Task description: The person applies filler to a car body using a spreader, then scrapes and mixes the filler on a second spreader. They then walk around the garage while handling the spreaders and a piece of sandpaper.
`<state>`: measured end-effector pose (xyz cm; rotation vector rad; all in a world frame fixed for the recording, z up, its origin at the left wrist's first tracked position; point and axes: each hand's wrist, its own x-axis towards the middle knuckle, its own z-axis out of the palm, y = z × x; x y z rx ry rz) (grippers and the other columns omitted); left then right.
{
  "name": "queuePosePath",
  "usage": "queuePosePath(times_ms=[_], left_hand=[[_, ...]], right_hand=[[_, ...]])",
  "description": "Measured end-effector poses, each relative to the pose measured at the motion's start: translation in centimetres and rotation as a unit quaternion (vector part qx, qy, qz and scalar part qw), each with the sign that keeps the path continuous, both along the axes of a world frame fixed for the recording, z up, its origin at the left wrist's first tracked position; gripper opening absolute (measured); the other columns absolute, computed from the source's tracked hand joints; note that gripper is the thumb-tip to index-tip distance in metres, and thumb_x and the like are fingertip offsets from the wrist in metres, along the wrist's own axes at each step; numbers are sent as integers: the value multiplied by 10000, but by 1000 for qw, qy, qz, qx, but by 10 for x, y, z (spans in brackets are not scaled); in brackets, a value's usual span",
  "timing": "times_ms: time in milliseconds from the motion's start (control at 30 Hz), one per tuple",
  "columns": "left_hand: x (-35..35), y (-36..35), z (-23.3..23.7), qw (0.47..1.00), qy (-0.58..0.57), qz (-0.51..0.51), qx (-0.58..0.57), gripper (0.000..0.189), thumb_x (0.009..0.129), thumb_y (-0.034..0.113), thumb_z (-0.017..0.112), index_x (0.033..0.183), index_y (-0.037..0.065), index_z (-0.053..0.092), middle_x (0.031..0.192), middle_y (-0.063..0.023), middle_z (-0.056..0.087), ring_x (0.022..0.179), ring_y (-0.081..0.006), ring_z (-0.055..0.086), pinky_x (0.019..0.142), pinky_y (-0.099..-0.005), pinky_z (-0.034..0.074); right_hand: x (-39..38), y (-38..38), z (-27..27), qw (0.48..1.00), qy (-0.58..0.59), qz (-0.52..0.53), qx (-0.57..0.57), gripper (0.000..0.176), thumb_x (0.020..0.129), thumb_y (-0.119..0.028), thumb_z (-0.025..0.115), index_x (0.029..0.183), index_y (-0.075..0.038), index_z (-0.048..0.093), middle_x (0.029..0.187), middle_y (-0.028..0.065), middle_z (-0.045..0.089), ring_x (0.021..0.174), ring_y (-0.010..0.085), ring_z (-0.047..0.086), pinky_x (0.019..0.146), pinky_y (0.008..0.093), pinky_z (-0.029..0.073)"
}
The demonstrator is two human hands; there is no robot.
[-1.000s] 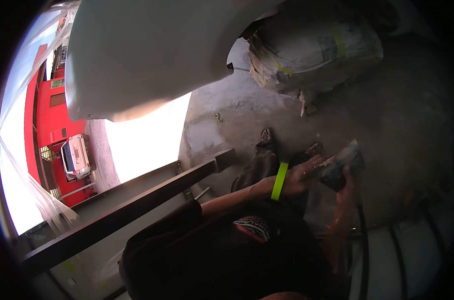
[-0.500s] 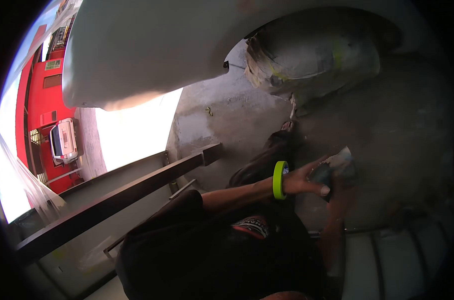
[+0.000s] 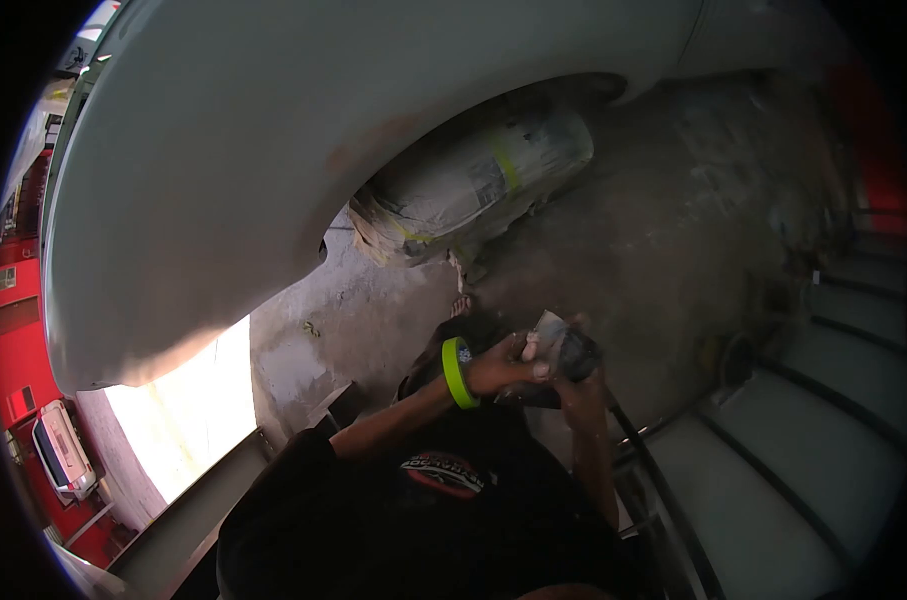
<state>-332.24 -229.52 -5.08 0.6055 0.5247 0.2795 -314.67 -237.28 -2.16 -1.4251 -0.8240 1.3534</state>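
Observation:
Both hands meet in front of my body. My left hand (image 3: 508,368), with a bright yellow-green tape roll (image 3: 456,372) around its wrist, has its thumb and fingers against a pale sheet (image 3: 548,326). Beside it, my right hand (image 3: 581,388) is closed around a dark, rounded object (image 3: 574,354) that I cannot identify. The sheet and the dark object touch or overlap. Blur and the grip hide parts of the right fingers.
A grey vehicle body panel (image 3: 213,170) arches above a covered wheel (image 3: 463,190) with yellow tape strips. A bare foot (image 3: 461,305) is on the dusty floor (image 3: 293,310). Dark-ribbed pale panels (image 3: 793,410) stand at the right. Outside at left are a red building (image 3: 15,330) and a parked vehicle (image 3: 63,450).
The view has turned, so the panel, wheel and hands appear further left. More of the ribbed panels shows at right. Both hands stay together around the items.

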Motion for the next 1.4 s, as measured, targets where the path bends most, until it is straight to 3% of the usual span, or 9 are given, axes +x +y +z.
queuePosePath(times_ms=[233,433,633,767,900,933,1033,1133,1400], left_hand=[[17,35,31,995,-49,-32,87,880,907,385,752,1571,-4,325,1501,-141,483,1337,-232,495,1115,-367,402],[82,43,13,974,-118,-172,90,819,983,515,638,1545,-16,369,1458,-189,509,1332,-239,492,1142,-350,365],[173,45,-11,973,-62,39,-217,814,1008,665,428,1461,-10,472,1465,-156,505,1373,-235,472,1123,-334,399],[208,56,-17,959,72,249,-116,336,959,323,721,1098,19,686,975,-52,681,916,-147,648,770,-281,513],[237,66,3,949,44,263,167,212,920,96,739,1108,37,662,986,20,675,909,-107,639,830,-263,503],[247,62,12,958,45,238,154,391,971,130,660,1345,47,584,1333,-51,623,1291,-185,569,1084,-316,439],[271,64,37,974,-42,135,176,583,1039,327,565,1540,70,415,1520,-69,479,1381,-189,472,1117,-353,406],[294,64,44,990,-130,62,4,714,1054,481,475,1610,71,294,1562,-68,426,1435,-196,400,1148,-384,369],[349,128,55,966,9,-36,256,1057,850,564,778,1572,-11,265,1485,-177,458,1367,-294,457,1127,-411,409]], right_hand=[[11,16,27,961,-9,-275,-13,349,952,-152,723,1246,16,637,1125,104,692,1017,183,671,900,314,531],[50,5,53,992,-65,-95,-50,451,844,-173,848,1200,10,642,1046,44,700,978,184,684,870,325,544],[114,8,12,933,255,-247,56,462,925,-143,740,1344,-46,571,1157,41,652,1033,183,655,931,373,548],[190,10,-6,935,255,-246,15,507,910,-135,752,1354,-23,535,1161,88,647,1035,221,662,916,382,563],[255,38,15,964,149,-218,1,456,916,-110,718,1330,11,569,1165,90,643,1022,189,652,896,343,540],[277,40,11,973,156,-171,0,534,924,-125,740,1403,-8,534,1289,78,619,1145,197,615,980,357,516],[310,54,-1,979,104,-175,-22,547,921,-131,746,1407,-4,529,1318,89,611,1171,213,606,1004,367,502],[327,72,6,982,46,-181,-19,564,912,-124,755,1410,5,524,1342,109,600,1206,235,592,1032,374,481],[346,111,32,995,-20,-88,38,473,885,-43,758,1314,6,565,1223,90,639,1127,180,604,978,336,475]])
